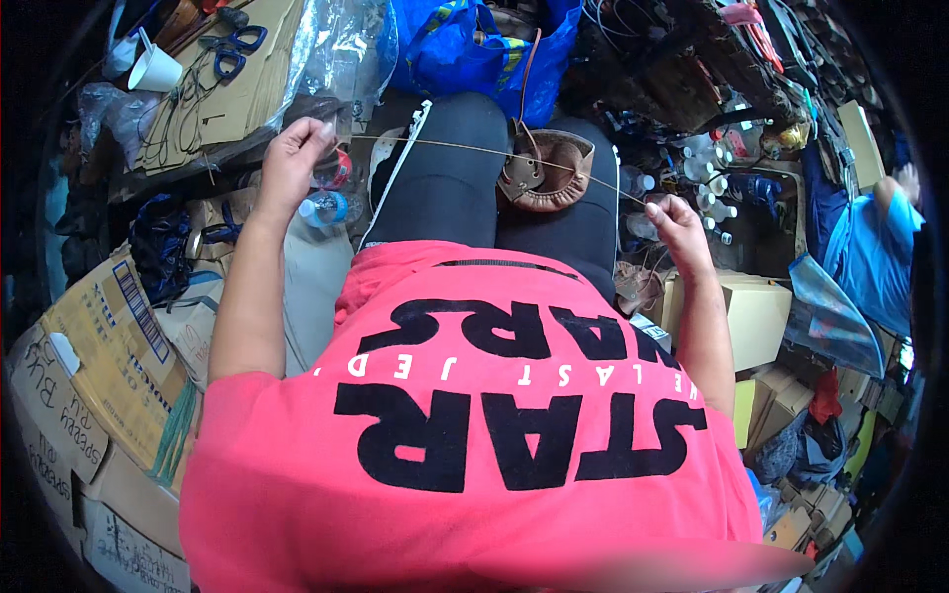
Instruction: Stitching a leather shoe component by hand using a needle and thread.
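Note:
Both my arms are spread apart, with a thin tan thread drawn nearly straight between my hands. On the left, my left hand is closed in a pinch on the thread. My right hand pinches the thread's other side, lower and to the right. Between them a brown leather shoe upper rests on my dark-trousered thighs, and the thread passes across it. The upper has lace holes and a stitched, gathered rim. From its top a brown cord runs upward to the blue bag.
Blue-handled scissors and a white cup lie on cardboard at far left. A blue bag stands beyond my knees. Plastic bottles and a cardboard box are at right. Another person's blue sleeve shows at far right.

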